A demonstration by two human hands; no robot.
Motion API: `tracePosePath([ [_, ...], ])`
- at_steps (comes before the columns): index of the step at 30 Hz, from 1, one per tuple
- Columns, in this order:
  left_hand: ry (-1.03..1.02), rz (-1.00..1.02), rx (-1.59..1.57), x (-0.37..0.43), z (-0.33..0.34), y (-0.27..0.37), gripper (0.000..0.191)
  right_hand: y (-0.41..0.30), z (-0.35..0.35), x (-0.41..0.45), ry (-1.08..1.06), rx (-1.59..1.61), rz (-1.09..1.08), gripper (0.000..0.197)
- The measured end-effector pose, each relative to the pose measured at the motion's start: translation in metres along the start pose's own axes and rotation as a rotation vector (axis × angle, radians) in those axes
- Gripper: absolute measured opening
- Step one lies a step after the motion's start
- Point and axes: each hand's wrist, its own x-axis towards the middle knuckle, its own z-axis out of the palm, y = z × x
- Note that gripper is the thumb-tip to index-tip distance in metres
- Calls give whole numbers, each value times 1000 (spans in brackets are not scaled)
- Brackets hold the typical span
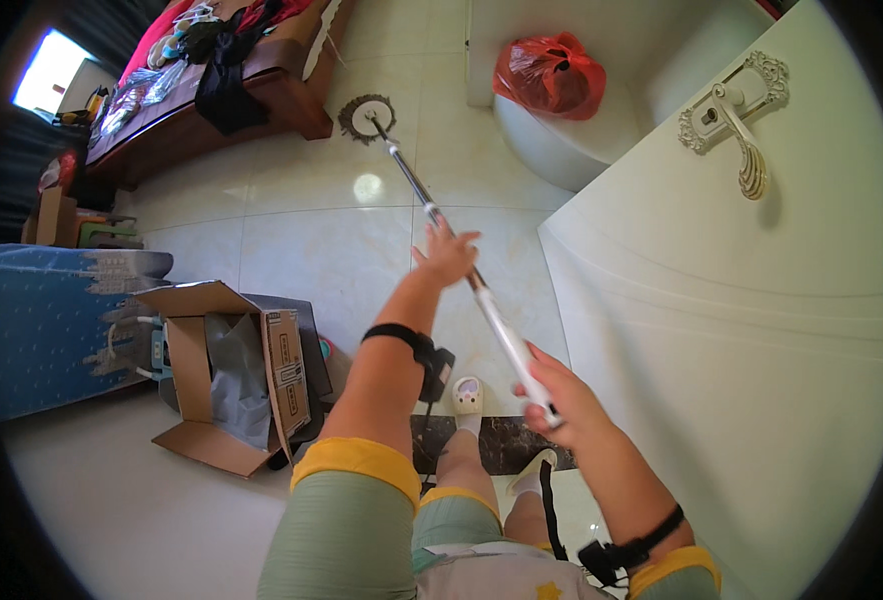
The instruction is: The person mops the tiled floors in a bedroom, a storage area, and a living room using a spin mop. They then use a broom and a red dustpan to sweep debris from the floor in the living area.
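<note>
A round mop with a white disc and grey-brown fringed mop head (367, 118) rests on the tiled floor near the bed's corner. Its metal pole (413, 178) slants back towards me and ends in a white handle (512, 341). My right hand (565, 394) is closed around the end of that handle. Farther up, my left hand (447, 253) is at the pole with its fingers spread apart; whether its palm touches the pole is hidden.
A white door (711, 262) with an ornate lever handle (741, 142) stands at right. Beyond it, a red plastic bag (550, 75) sits on a rounded white ledge (561, 146). A wooden bed (291, 97) holds clothes. An opened cardboard box (287, 375) is at left, beside a blue-covered piece of furniture (43, 330).
</note>
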Motion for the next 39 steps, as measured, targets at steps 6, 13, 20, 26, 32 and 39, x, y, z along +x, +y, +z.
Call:
tracePosePath([
  [6,61,771,-15,-132,102,66,36,19,-60,-194,409,-288,71,49],
  [13,-815,1415,-548,-265,129,199,45,51,-16,-460,922,-447,97,46],
  [20,-742,1274,-2,-222,198,153,26,97,-43,-451,821,-351,139,49],
  [26,5,953,-3,-101,125,55,13,61,-66,-279,447,-647,84,55],
  [32,169,458,165,-79,52,-14,32,11,-14,-106,263,-1017,-56,55],
  [39,103,272,437,-162,96,-37,39,113,-65,-128,279,-1490,-388,51],
])
